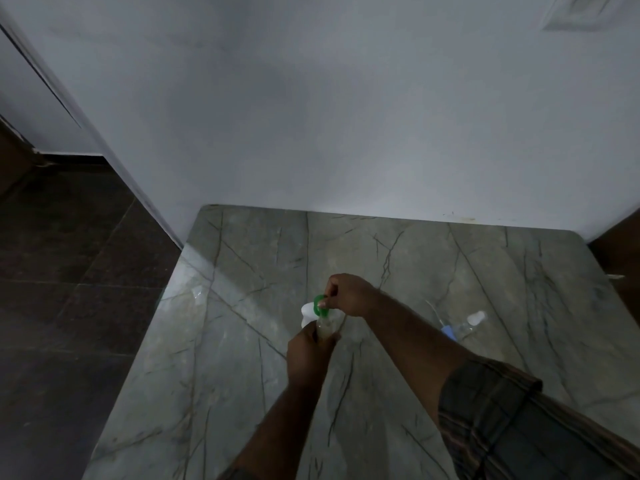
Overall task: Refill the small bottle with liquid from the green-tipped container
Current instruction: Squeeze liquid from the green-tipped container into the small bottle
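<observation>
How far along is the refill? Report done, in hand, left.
Done: nothing clearly; no pouring visible. In hand: the left hand grips a clear bottle while the right hand pinches the green tip of the white container right above it. Left: the filling itself; a capped bottle lies aside on the table.

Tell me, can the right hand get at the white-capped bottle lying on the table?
Probably, once freed: the right hand pinches the green tip; nothing lies between it and the white-capped bottle.
</observation>
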The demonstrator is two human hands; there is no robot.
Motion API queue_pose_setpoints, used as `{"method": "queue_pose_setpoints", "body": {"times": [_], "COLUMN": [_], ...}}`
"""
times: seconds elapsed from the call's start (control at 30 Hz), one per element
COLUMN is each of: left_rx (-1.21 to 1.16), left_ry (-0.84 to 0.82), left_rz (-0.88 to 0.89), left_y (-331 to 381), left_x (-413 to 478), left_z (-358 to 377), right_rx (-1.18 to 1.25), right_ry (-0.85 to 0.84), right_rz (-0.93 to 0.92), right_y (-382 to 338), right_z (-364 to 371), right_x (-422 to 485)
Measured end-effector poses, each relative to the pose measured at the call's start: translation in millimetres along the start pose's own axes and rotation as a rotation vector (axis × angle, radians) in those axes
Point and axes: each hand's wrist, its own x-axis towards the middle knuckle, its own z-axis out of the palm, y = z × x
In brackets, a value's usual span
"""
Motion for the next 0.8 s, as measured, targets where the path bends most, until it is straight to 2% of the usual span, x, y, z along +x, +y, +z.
{"method": "queue_pose_setpoints", "body": {"times": [0.37, 0.8], "left_rx": [0.095, 0.079], "left_ry": [0.019, 0.006], "left_rz": [0.028, 0.019], "left_y": [4, 1], "left_x": [6, 9], "left_z": [-6, -5], "right_rx": [0.011, -0.008], "right_ry": [0.043, 0.017], "right_rz": [0.016, 0.001], "right_y": [-5, -3], "right_z": [-5, -8], "right_x": [-5, -2]}}
